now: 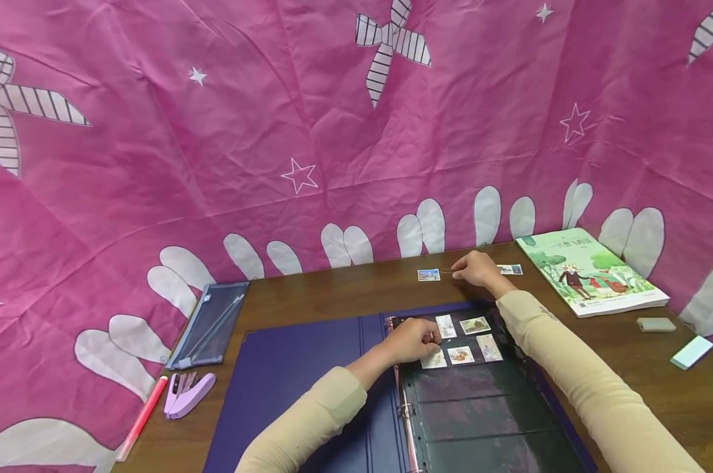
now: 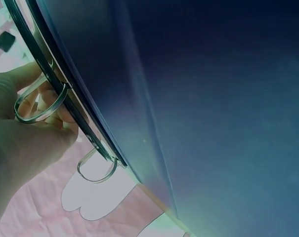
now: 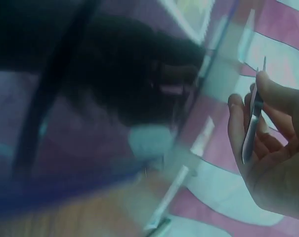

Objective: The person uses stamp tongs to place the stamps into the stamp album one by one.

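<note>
Thin metal tweezers (image 3: 252, 126) are pinched in my right hand (image 1: 476, 270), out over the table beyond the album. In the head view their tips point left, close to a blue stamp (image 1: 429, 274). Another stamp (image 1: 510, 269) lies just right of that hand, partly hidden by it. My left hand (image 1: 412, 340) is at the upper left of the black stamp page (image 1: 468, 410), its fingers bent beside a stamp (image 1: 445, 326) and over part of a lower one (image 1: 434, 360). Whether its fingertips pinch the page I cannot tell. Several stamps, including an orange-toned one (image 1: 460, 355), sit in the upper pockets.
The blue ring binder (image 1: 309, 387) lies spread open, its metal rings (image 1: 407, 410) along the spine. At left are a mesh zip pouch (image 1: 208, 325), a purple stapler (image 1: 189, 395) and a red pen (image 1: 143, 417). At right lie a green-covered book (image 1: 593, 269), an eraser (image 1: 656, 324) and a light-blue block (image 1: 691, 353).
</note>
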Available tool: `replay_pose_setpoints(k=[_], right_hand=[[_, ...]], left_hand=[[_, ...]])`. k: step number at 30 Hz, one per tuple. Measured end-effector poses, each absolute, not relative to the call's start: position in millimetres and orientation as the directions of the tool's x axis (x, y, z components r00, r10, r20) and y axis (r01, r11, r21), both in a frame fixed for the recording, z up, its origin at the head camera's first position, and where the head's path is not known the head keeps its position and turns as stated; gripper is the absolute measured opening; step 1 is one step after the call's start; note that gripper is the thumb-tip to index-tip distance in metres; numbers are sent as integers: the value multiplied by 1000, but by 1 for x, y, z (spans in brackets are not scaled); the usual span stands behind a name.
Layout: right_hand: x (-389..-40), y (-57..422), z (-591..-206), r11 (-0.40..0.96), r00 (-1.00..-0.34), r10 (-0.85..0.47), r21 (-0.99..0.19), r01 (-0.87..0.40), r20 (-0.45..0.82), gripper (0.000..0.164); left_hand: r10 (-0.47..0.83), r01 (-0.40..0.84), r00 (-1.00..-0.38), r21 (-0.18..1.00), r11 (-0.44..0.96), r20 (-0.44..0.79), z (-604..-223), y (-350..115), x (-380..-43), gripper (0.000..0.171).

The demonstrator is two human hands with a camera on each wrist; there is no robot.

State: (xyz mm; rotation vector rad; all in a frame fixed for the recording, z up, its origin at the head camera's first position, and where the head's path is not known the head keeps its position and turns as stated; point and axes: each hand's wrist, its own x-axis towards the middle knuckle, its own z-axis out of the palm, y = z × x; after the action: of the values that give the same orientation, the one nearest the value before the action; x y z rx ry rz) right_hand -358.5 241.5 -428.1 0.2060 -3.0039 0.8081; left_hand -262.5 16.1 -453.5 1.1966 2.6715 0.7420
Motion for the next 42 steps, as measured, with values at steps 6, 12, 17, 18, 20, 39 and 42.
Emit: replay_pose_setpoints(k=[6, 12, 17, 18, 20, 39, 42], right_hand=[[-370, 231, -440, 888, -1000, -10, -460, -20, 25, 27], [-374, 224, -440, 907, -1000, 4, -422, -2, 14, 27], [-370, 220, -439, 919, -999, 33, -393, 31, -2, 23], [-369, 220, -439, 921, -999, 40, -389, 36, 2, 23], [-368, 219, -440, 923, -999, 44, -384, 38, 8, 22], [-367, 221, -415, 883, -991, -33, -461, -89, 128, 20], [-355, 220, -406, 868, -984, -78, -474, -145, 157, 19]], left_hand=[[735, 664, -676, 477, 575, 56, -453, 17, -262, 9], [737, 669, -675, 440, 599, 23, -450, 15, -260, 19], [764, 734, -645, 280, 619, 0, -444, 11, -243, 25], [769, 747, -640, 236, 622, -1, -443, 11, -238, 26], [773, 764, -634, 145, 628, -5, -442, 9, -228, 27], [727, 719, -686, -129, 682, 19, -441, 15, -188, 21], [740, 733, -672, -141, 666, 2, -441, 15, -187, 20]])
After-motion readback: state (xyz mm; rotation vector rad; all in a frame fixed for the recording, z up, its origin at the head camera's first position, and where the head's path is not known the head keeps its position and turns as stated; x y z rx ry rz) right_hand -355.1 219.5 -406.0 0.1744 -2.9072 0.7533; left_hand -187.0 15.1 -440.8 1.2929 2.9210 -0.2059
